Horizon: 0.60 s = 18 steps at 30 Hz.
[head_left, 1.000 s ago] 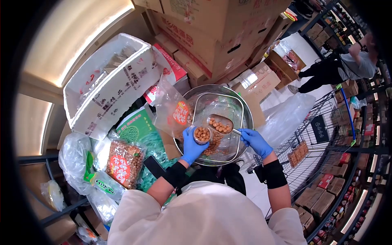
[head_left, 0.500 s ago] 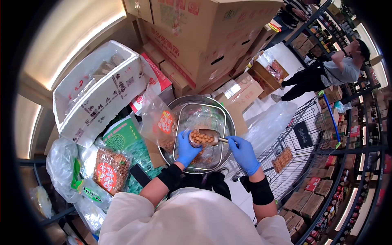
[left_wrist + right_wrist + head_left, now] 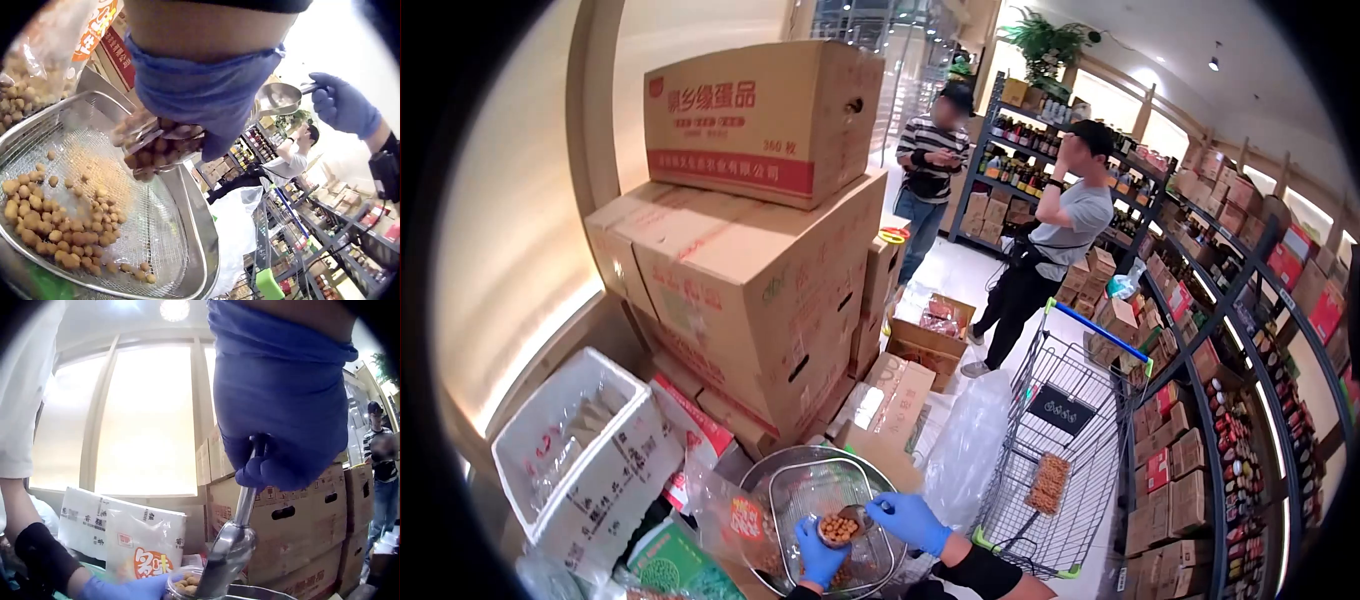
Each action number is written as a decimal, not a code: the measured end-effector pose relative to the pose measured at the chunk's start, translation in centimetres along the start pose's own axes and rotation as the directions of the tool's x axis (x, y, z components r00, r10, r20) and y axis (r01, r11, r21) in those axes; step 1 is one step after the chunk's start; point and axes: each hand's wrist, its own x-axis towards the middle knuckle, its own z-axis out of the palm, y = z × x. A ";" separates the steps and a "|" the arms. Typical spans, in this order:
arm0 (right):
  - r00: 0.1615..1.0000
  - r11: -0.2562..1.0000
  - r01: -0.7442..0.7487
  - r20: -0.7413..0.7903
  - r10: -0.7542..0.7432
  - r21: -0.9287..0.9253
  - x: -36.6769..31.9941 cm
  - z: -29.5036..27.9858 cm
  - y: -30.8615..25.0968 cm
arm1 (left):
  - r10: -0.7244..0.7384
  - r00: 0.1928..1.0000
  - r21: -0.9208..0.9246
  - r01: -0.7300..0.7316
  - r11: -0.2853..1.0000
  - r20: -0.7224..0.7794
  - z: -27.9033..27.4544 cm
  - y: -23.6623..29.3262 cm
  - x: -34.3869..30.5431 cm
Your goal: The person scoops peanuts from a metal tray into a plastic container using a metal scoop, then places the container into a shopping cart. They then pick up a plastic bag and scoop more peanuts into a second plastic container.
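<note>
My gloved left hand [image 3: 818,553] grips a clear plastic cup [image 3: 164,147] filled with round brown coated nuts. My gloved right hand [image 3: 912,520] holds a metal scoop [image 3: 231,550] by its handle. In the right wrist view the scoop's bowl tilts down, its tip at the cup's mouth. Below lies a wire-mesh basket [image 3: 159,234] with more loose coated nuts [image 3: 56,231] heaped on one side. It sits in a round steel basin [image 3: 752,474]. An open clear bag with an orange-red label [image 3: 745,518] leans over the basin's left side.
A white foam box [image 3: 585,505] and stacked cartons [image 3: 730,290] stand to the left and ahead. On the right is a shopping cart [image 3: 1090,400] with a bag of nuts [image 3: 1048,485] in it. Two people stand beyond, near shelves [image 3: 1025,150].
The head view has swung up and to the right, showing more of the room. The scoop tipped over the cup, and the cup now looks fuller; both hands stay over the basin.
</note>
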 end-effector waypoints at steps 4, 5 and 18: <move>0.998 0.998 -0.049 0.027 0.051 -0.042 0.9 1.7 0.0 | -0.089 0.994 -0.061 0.092 0.994 0.058 1.2 -1.4 -0.5; 1.000 0.999 -0.007 -0.006 0.007 -0.037 1.0 2.4 0.3 | -0.145 0.986 -0.084 0.152 0.985 0.083 1.6 -1.9 -0.6; 0.948 0.956 0.289 -0.149 -0.279 0.046 1.2 10.7 6.2 | -0.179 0.972 0.101 0.165 0.981 0.151 0.8 -2.6 -2.2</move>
